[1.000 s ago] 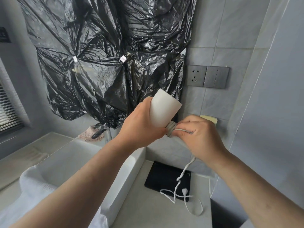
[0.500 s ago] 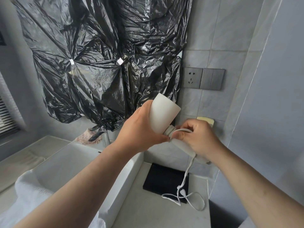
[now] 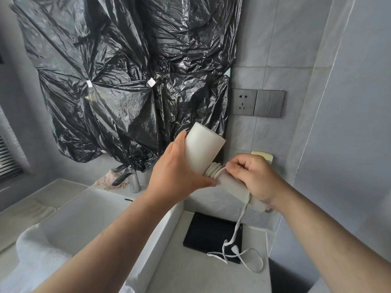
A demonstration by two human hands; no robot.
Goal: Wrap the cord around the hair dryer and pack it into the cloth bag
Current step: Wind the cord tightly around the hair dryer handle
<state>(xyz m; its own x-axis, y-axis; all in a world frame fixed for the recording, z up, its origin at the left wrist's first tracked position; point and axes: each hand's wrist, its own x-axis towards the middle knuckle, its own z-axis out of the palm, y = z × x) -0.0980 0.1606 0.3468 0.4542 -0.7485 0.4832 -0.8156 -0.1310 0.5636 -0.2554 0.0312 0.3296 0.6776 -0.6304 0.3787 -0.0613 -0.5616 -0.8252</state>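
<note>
While the black plastic sheet (image 3: 127, 81) on the wall fills most of the view, you can ignore it. Sink (image 3: 101, 216) is lower left, table (image 3: 190, 275) to its right. Cloth bag (image 3: 207, 231) lies flat on the table by the wall, well below your hands; can't see its mouth from here.

Hair dryer (image 3: 203, 149) is in the air above the bag, barrel pointing up and away, handle angled down to your right. Your left hand (image 3: 175, 176) wraps the rear of the barrel, thumb tip against the handle just under the coils. Your right hand (image 3: 254, 178) is curled over the handle, fingertips pinching the cord (image 3: 214, 171) beside those coils. Several turns sit at the top of the handle, against the barrel. The rest hangs off the handle's lower end to the table, its loose tail looped over the bag's right edge, with the plug (image 3: 234, 248) lying on the bag.

My read: wrapping partly done, fair run left, bagging not started.

- **Dryer:** looks light, rigid, smooth plastic, likely slippery. Use your left on the barrel as the anchor.
- **Cord:** thin, soft, probably springy. Turns will likely loosen if tension drops, so pinch close to the coils and feed slack through.
- **Tail:** looks kinked near the plug, may snag.
- **Bag:** limp. You'll likely need one hand to open its mouth.
</note>
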